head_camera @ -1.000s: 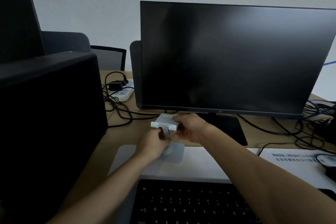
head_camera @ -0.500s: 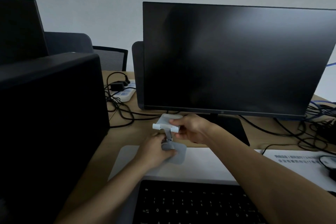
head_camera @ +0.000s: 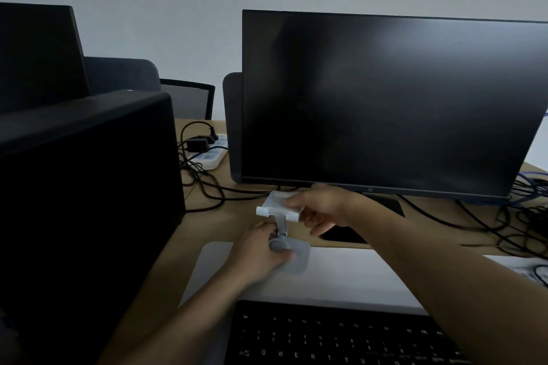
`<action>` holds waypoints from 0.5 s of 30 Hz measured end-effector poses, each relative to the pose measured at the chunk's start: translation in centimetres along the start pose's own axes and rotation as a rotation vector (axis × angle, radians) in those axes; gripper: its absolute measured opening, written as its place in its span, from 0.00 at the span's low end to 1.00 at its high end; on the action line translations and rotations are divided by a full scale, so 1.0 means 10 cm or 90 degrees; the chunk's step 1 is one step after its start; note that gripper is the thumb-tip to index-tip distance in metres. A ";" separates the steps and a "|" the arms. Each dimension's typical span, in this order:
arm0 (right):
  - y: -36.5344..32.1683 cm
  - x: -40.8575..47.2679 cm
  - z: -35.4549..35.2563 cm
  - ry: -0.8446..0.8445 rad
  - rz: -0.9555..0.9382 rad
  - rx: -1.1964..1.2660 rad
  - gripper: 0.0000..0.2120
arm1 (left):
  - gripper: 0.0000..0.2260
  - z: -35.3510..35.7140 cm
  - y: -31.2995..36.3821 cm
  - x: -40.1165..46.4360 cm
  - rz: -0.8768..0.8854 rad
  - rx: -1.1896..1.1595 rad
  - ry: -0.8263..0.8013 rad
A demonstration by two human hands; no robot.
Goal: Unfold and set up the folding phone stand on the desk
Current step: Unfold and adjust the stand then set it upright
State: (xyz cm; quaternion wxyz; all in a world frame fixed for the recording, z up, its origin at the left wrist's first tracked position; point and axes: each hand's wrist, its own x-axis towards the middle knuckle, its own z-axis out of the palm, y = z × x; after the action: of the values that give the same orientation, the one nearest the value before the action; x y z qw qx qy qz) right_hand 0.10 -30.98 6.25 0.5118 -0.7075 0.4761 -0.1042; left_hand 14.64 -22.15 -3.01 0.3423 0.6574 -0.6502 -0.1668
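The white folding phone stand (head_camera: 274, 206) stands on the pale desk mat (head_camera: 341, 278) in front of the monitor. Its flat base lies on the mat, a short arm rises from a round hinge, and the top plate sits tilted at the arm's end. My left hand (head_camera: 258, 252) grips the stand low down, at the hinge and base. My right hand (head_camera: 320, 206) holds the right side of the top plate, thumb on top and fingers under it. Part of the base is hidden under my left hand.
A large dark monitor (head_camera: 385, 98) stands right behind the stand, its foot (head_camera: 385, 204) on the desk. A black computer case (head_camera: 83, 187) fills the left. A black keyboard (head_camera: 341, 338) lies at the near edge. Cables and a power strip (head_camera: 210, 154) lie behind.
The arm has been raised, so the top plate sits higher above the base than a second ago. Both hands have kept their hold on the stand.
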 end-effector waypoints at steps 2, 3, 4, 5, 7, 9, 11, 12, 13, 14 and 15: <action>-0.23 0.03 0.12 0.063 0.050 -0.201 0.26 | 0.15 0.00 0.01 0.01 -0.008 0.003 0.006; -0.34 0.05 0.20 0.076 0.072 -0.288 0.29 | 0.15 0.00 0.02 0.00 -0.012 0.011 0.012; -0.44 0.06 0.26 0.076 0.093 -0.355 0.29 | 0.15 0.00 0.03 -0.01 -0.015 0.019 0.018; -0.52 0.07 0.31 0.063 0.113 -0.387 0.27 | 0.16 0.00 0.03 -0.02 -0.020 0.024 0.021; -0.62 0.06 0.32 0.026 0.155 -0.371 0.23 | 0.17 0.01 0.02 -0.04 -0.036 0.019 0.017; -0.67 0.07 0.30 0.012 0.178 -0.359 0.22 | 0.19 -0.01 0.01 -0.04 -0.037 0.017 0.001; -0.69 0.08 0.30 0.010 0.199 -0.348 0.23 | 0.20 -0.03 0.01 -0.02 -0.028 0.025 -0.013; -0.70 0.09 0.31 0.012 0.206 -0.343 0.23 | 0.19 -0.03 0.01 -0.02 -0.026 0.027 -0.015; -0.71 0.11 0.32 0.011 0.205 -0.346 0.23 | 0.19 -0.04 0.00 -0.02 -0.025 0.026 -0.016; -0.72 0.12 0.34 0.007 0.197 -0.360 0.22 | 0.19 -0.04 0.00 -0.02 -0.026 0.026 -0.016; -0.74 0.13 0.35 0.001 0.188 -0.379 0.21 | 0.19 -0.04 0.00 -0.02 -0.027 0.027 -0.017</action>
State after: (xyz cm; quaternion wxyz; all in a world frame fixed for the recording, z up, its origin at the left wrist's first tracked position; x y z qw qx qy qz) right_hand 7.16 -29.62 10.28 0.2921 -0.7491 0.5836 0.1142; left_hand 14.92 -21.82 -2.77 0.3164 0.6756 -0.6442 -0.1689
